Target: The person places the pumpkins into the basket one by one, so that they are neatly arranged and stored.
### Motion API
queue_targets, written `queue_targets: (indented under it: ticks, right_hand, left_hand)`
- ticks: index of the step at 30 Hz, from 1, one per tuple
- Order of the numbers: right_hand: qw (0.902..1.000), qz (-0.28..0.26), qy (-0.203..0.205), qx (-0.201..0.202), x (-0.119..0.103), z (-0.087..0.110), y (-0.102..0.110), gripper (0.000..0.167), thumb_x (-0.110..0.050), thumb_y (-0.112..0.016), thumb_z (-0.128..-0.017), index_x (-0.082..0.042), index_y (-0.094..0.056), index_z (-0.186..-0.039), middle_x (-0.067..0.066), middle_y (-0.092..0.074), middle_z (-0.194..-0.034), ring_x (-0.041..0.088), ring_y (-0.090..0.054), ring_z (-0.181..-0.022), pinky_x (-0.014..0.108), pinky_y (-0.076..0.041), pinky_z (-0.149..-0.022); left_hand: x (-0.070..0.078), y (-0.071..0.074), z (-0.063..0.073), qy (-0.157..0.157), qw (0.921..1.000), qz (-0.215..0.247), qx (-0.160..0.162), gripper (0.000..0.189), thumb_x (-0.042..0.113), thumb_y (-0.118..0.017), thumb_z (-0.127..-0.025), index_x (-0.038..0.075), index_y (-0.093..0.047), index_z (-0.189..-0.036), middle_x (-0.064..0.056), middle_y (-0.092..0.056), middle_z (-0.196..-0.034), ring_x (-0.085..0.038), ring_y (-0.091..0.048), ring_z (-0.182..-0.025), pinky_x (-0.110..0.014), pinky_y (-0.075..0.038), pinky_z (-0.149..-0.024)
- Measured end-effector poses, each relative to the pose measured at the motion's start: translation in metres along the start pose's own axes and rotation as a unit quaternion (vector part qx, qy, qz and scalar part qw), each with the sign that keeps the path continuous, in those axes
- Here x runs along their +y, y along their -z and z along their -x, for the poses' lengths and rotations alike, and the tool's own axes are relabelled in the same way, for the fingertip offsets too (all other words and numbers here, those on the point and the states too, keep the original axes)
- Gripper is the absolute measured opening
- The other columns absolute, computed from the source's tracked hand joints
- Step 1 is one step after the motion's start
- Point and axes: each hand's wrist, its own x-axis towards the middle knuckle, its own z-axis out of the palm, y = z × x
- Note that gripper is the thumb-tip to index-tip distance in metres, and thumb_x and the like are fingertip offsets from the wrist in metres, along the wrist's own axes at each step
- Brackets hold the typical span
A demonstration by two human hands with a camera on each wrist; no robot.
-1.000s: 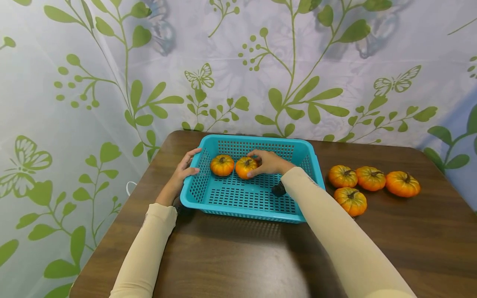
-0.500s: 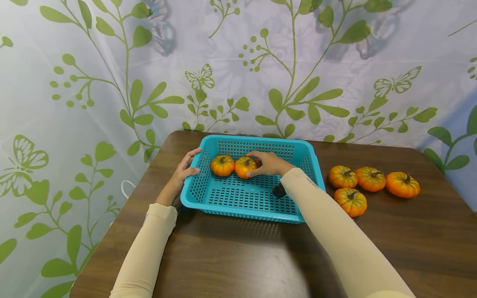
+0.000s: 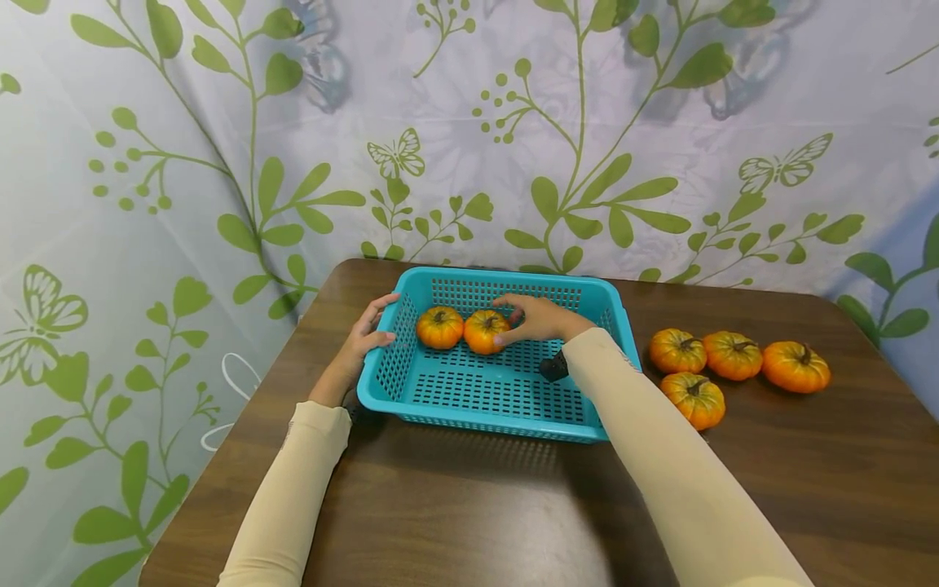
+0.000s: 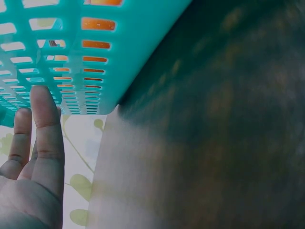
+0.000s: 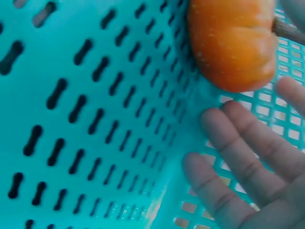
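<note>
Smooth plastic basket [image 3: 484,422], glossy pumpkins [image 3: 795,367], wood-grain table [image 3: 455,505]

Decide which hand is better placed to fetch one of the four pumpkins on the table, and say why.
Right, probably. The right hand is nearer the four pumpkins, which lie beyond the right end of the basket, and its fingers look spread. The left hand rests at the basket's left end.

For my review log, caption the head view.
Left hand touching a perforated turquoise basket, right hand beside one of two pumpkins inside; four pumpkins on the table.
</note>
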Motion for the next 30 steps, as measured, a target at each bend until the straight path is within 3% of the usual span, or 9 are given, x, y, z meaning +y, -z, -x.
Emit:
queue_targets:
  ticks: [9,17,30]
  right_hand:
    - [0.9999,-0.001,0.011,0.004,-0.005,0.010,0.011,0.074,-0.028,-0.079,-0.100,-0.006,-0.047,-0.162,0.029,-0.056,-0.149,0.045,-0.058,-0.134,0.059,-0.049,-0.108]
    - [0.9985,-0.045,0.023,0.024,-0.005,0.016,0.019,0.067,-0.022,-0.077,-0.101,-0.004,-0.051,-0.159,0.028,-0.056,-0.149,0.047,-0.059,-0.135,0.057,-0.051,-0.109]
    - [0.9893,-0.118,0.066,0.055,-0.008,0.035,0.029,0.063,-0.018,-0.075,-0.103,0.001,-0.051,-0.158,0.031,-0.054,-0.151,0.046,-0.058,-0.135,0.058,-0.050,-0.109]
  left_hand:
    - [-0.003,0.001,-0.002,-0.004,0.9999,0.008,0.007,0.074,0.011,-0.053,-0.093,0.000,-0.032,-0.163,-0.037,-0.041,-0.151,-0.038,-0.055,-0.122,-0.029,-0.056,-0.091]
    - [-0.003,0.000,-0.001,-0.003,1.0000,0.005,0.006,0.074,0.012,-0.052,-0.093,0.000,-0.032,-0.163,-0.036,-0.040,-0.153,-0.042,-0.053,-0.124,-0.030,-0.056,-0.092]
    - [-0.001,0.000,-0.002,-0.002,0.9999,0.007,0.010,0.075,0.011,-0.052,-0.092,0.001,-0.033,-0.164,-0.037,-0.043,-0.149,-0.036,-0.054,-0.123,-0.028,-0.055,-0.093]
